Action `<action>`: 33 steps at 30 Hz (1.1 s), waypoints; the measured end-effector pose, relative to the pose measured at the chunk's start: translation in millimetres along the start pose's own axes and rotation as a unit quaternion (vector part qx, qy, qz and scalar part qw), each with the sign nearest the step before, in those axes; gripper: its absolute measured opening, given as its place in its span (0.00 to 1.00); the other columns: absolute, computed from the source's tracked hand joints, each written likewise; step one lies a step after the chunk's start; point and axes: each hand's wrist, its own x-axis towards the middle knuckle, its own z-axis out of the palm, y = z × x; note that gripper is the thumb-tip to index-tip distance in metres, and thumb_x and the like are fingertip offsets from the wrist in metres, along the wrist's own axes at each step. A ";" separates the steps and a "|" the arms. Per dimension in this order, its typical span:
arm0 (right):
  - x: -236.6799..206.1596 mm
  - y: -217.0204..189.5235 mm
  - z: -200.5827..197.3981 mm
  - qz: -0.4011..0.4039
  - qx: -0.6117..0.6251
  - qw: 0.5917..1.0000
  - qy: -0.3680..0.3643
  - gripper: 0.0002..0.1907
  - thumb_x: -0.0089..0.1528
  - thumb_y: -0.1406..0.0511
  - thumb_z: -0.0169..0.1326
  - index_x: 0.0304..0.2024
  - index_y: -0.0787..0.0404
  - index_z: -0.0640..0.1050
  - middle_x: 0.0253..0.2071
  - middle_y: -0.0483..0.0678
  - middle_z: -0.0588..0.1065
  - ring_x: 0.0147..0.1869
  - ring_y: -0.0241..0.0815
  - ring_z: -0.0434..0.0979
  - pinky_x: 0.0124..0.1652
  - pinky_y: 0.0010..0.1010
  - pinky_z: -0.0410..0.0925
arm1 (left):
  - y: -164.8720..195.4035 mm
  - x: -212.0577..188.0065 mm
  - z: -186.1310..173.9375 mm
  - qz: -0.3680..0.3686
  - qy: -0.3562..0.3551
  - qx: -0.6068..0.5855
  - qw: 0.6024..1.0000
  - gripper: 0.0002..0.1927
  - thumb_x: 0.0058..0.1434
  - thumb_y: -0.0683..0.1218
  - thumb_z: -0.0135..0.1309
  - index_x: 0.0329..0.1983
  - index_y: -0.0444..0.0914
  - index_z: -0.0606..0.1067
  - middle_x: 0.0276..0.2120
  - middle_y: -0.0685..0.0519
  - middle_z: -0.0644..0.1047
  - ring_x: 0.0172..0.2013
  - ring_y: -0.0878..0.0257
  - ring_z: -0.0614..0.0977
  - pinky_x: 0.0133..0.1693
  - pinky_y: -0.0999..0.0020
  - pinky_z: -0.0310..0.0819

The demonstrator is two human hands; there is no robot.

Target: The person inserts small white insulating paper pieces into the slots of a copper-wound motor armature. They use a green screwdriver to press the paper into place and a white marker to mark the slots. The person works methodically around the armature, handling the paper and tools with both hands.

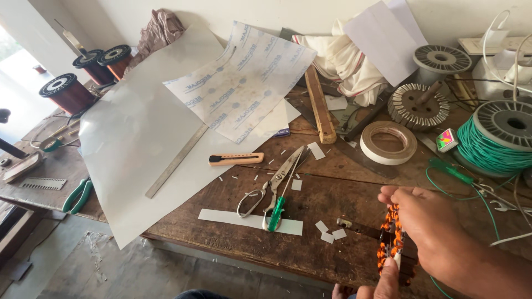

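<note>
A coil wound in orange wire (389, 239) on a dark core is held low at the right over the wooden workbench (332, 194). My right hand (438, 227) comes in from the right and curls over the coil's top and side. Only the fingertips of my left hand (379, 285) show at the bottom edge; they grip the coil from below, next to a small white strip (397, 258) tucked into it. Most of the coil is hidden behind my right hand.
Scissors (277, 177), a green-handled screwdriver (275, 213), a white paper strip (244, 220), a utility knife (235, 159) and a steel ruler (177, 160) lie on the bench to the left. A tape roll (388, 142), a green wire spool (496, 138) and a stator core (418, 105) sit behind.
</note>
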 end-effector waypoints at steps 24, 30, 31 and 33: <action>-5.7 -3.8 -1.1 -0.016 0.002 1.000 -0.001 0.10 0.65 0.68 0.50 0.43 0.66 0.80 0.45 0.49 0.81 0.52 0.39 0.78 0.54 0.32 0.65 | 14.2 7.6 -36.5 -0.148 -0.075 -0.188 0.968 0.25 0.56 0.45 0.64 0.60 0.47 0.81 0.30 0.55 0.84 0.36 0.64 0.88 0.60 0.30 0.53; -6.6 -3.1 -2.1 -0.013 -0.014 1.000 0.001 0.10 0.65 0.67 0.50 0.43 0.67 0.80 0.45 0.50 0.82 0.51 0.40 0.79 0.55 0.32 0.66 | 1.1 60.4 -121.8 -0.287 -0.240 -0.496 0.783 0.16 0.64 0.42 0.64 0.53 0.33 0.79 0.35 0.47 0.83 0.39 0.62 0.86 0.44 0.67 0.80; -7.1 -4.9 -1.4 -0.015 -0.015 1.000 -0.002 0.10 0.66 0.67 0.50 0.43 0.67 0.80 0.45 0.50 0.82 0.51 0.39 0.79 0.55 0.32 0.66 | 2.4 67.1 -132.0 -0.331 -0.252 -0.536 0.734 0.16 0.63 0.41 0.65 0.52 0.31 0.80 0.33 0.45 0.83 0.37 0.61 0.85 0.42 0.70 0.78; -10.0 -8.3 -1.5 -0.009 -0.022 1.000 -0.002 0.11 0.66 0.66 0.51 0.43 0.67 0.81 0.45 0.49 0.82 0.51 0.39 0.78 0.54 0.32 0.65 | 1.8 83.8 -142.1 -0.267 -0.298 -0.597 0.695 0.14 0.65 0.42 0.61 0.52 0.32 0.78 0.38 0.49 0.82 0.43 0.63 0.85 0.50 0.69 0.79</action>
